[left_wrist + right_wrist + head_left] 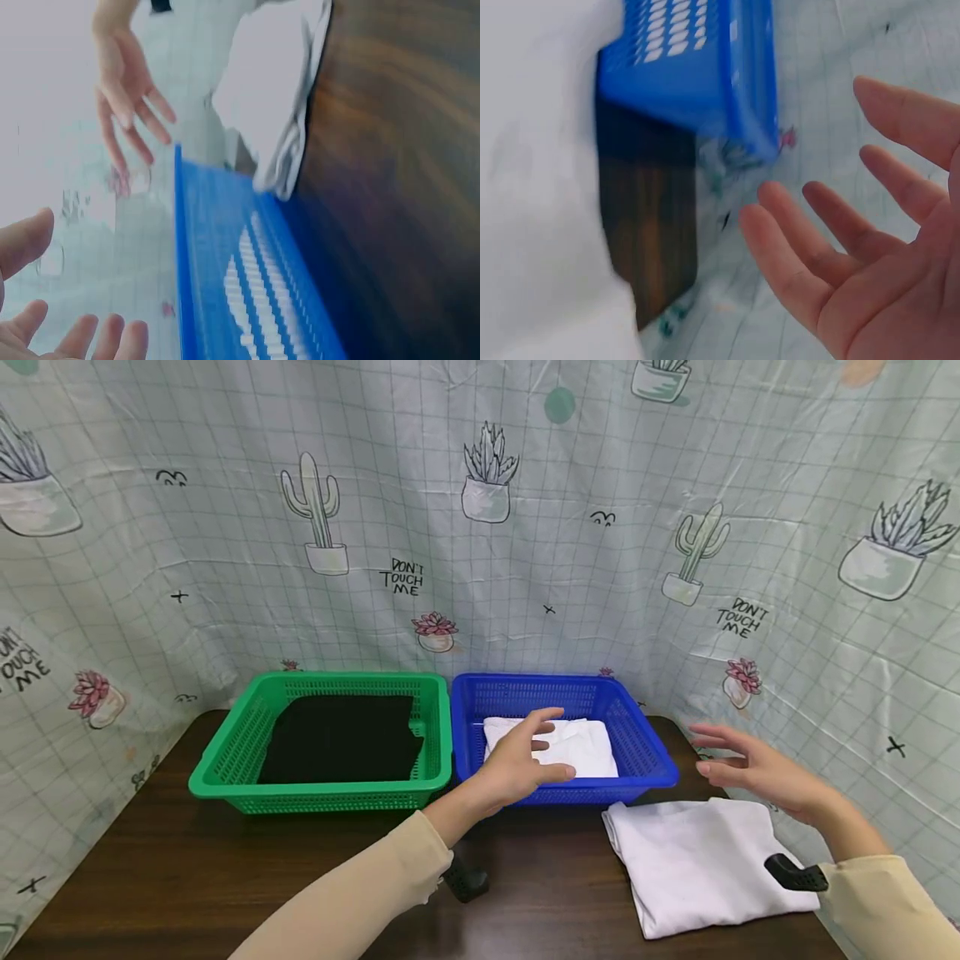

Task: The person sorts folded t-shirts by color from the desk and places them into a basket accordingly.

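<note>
My left hand (517,762) hovers over the front rim of the blue basket (652,760), fingers spread and holding nothing. Inside that basket lies a folded white cloth (585,747), partly covered by the hand in the head view. To the right, my right hand (772,777) is in the air above a second folded white cloth (697,868) on the table, its fingers loosely extended and apart from the cloth. In the right wrist view the right palm (907,307) holds nothing, and the white cloth (540,187) fills the left side.
Left of the blue basket stands a green basket (322,799) with folded black cloth (337,739) in it. Both baskets stand on a dark wooden table (187,868). A cactus-print curtain (480,577) hangs behind and along both sides.
</note>
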Available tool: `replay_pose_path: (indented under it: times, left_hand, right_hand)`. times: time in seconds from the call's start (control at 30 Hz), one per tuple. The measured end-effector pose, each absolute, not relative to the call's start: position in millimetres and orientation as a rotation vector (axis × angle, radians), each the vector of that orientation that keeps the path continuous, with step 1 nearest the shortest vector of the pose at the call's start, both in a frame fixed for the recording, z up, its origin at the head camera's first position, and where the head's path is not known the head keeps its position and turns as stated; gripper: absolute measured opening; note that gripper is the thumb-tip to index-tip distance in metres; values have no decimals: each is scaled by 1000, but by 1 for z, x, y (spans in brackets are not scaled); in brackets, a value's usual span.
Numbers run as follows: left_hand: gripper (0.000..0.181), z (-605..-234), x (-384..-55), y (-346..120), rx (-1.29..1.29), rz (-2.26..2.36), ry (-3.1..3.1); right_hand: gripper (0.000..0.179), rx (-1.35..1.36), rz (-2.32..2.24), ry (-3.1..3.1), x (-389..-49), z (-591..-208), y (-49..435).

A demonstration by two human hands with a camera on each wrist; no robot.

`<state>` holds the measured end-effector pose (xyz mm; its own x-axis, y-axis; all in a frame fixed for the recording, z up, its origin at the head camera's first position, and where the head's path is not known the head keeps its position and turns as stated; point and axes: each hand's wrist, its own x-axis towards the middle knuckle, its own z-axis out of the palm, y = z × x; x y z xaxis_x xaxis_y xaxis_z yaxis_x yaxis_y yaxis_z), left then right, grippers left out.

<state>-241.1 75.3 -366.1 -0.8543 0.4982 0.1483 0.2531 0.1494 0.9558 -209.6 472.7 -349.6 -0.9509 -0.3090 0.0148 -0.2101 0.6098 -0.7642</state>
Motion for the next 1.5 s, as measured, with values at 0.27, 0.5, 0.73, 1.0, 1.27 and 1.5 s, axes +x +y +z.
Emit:
replay_pose_path:
  times: [0.27,0.5,0.73,1.0,1.27,1.5]
  left_hand:
    - [78,-384,-209,94,806,1783,2120]
    - [77,-414,-195,115,723,1749,2134]
    - [78,-442,-185,138,565,1788,2129]
    - [82,-466,-178,156,441,1832,2019]
    - [82,-467,-177,163,415,1822,2004]
    - [81,-463,-176,170,389,1797,1990]
  right_hand:
    - [66,-315,-1024,2875,-189,-375,509]
    - [68,-242,-961,2884,-179,-400,532]
    - [67,-244,-900,2912,-169,-420,546]
    - [67,-201,-794,2926,-162,-434,549]
    - [73,-128,-692,2961,-156,-440,544]
    - [74,-96,-711,2960,-155,-439,535]
